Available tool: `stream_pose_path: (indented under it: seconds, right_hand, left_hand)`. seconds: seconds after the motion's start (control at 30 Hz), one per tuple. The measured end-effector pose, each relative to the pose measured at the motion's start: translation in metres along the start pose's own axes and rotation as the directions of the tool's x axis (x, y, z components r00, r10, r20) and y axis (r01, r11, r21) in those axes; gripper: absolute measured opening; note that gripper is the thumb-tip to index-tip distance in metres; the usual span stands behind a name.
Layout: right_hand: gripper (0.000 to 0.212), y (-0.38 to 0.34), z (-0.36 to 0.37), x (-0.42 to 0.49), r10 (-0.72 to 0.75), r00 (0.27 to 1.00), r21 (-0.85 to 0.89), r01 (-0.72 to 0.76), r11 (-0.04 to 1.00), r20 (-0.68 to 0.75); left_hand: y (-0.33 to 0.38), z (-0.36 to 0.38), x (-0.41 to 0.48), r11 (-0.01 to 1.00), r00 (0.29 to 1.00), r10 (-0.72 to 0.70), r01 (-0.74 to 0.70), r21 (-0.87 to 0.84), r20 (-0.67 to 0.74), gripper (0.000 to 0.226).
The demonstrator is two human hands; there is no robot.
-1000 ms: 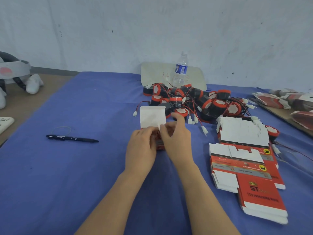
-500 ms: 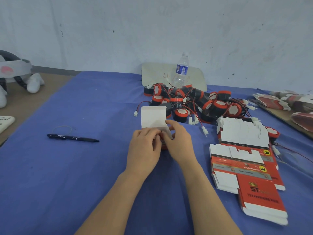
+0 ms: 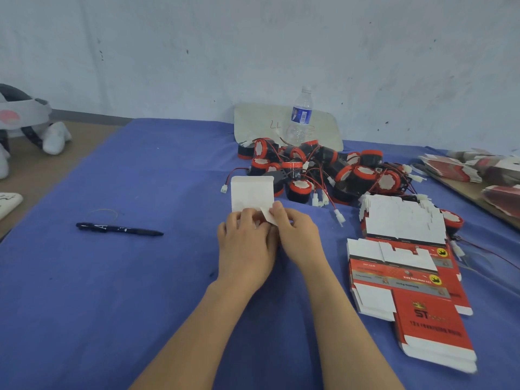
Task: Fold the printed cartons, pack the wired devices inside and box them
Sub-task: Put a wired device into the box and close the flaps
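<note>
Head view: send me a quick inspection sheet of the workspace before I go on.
Surface: blue cloth over the table, lying flat.
Job's things: carton half folded, white flap up; flat cartons stacked at right; devices piled behind.
Clutter: pen, water bottle, pale board behind it.
Grips: left hand and right hand both hold the carton; the right pinches a small flap.
Cables: wires with white plugs trail from the pile onto the cloth.
Surroundings: white wall; headset far left; more cartons far right.
</note>
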State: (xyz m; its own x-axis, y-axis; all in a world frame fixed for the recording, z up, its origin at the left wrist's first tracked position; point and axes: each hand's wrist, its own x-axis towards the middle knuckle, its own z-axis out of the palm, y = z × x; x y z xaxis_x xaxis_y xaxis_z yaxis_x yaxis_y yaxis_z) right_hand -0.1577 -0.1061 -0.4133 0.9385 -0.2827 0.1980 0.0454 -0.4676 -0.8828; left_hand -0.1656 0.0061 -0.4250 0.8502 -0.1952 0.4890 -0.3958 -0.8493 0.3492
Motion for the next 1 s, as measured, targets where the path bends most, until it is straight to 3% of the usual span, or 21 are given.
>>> stream_pose_path:
  seconds: [0.1,0.17,0.3,0.5,0.57,0.67,0.73,0.83,0.93,1.0]
  right_hand:
    - [0.023,0.004,-0.001,0.001,-0.026,0.999,-0.060,0.027,0.998,0.022]
    - [0.025,0.005,0.000,0.001,-0.014,0.999,-0.032,0.015,0.999,0.031]
    - [0.057,0.005,0.001,0.001,0.049,0.997,0.076,-0.053,0.996,0.064]
    - [0.075,0.006,0.001,0.003,-0.027,0.993,0.081,0.018,0.997,0.115]
    - [0.077,0.006,0.001,0.002,-0.034,0.992,0.093,0.023,0.995,0.118]
    - [0.069,0.005,0.000,0.000,-0.068,0.990,0.128,0.052,0.990,0.123]
    - [0.050,0.004,-0.001,-0.001,-0.106,0.986,0.121,0.091,0.989,0.128]
    - [0.025,0.004,-0.002,-0.002,-0.147,0.981,0.029,0.145,0.989,0.124]
    - [0.012,0.004,-0.006,-0.003,-0.111,0.985,0.019,0.109,0.994,0.133]
    - [0.017,0.003,-0.012,-0.004,-0.081,0.981,0.060,0.072,0.996,0.177]
  left_hand:
    - [-0.012,-0.006,0.002,0.950,0.992,-0.092,0.063,-0.304,-0.083,0.009]
    - [-0.014,-0.007,0.001,0.887,0.984,-0.162,0.113,-0.448,-0.072,0.011]
    - [-0.010,-0.005,0.002,0.788,0.956,-0.273,0.156,-0.595,-0.111,0.022]
    - [-0.022,-0.012,0.009,0.560,0.882,-0.462,0.375,-0.739,0.097,0.048]
    - [-0.027,-0.013,0.011,0.478,0.871,-0.444,0.429,-0.767,0.210,0.059]
    - [-0.032,-0.016,0.013,0.405,0.902,-0.335,0.398,-0.823,0.271,0.066]
    - [-0.034,-0.017,0.014,0.401,0.919,-0.296,0.369,-0.838,0.262,0.056]
    - [-0.036,-0.017,0.012,0.482,0.931,-0.294,0.338,-0.808,0.215,0.036]
    - [-0.037,-0.013,0.010,0.586,0.947,-0.266,0.306,-0.750,0.178,0.033]
    - [-0.037,-0.012,0.010,0.663,0.964,-0.234,0.254,-0.704,0.127,0.034]
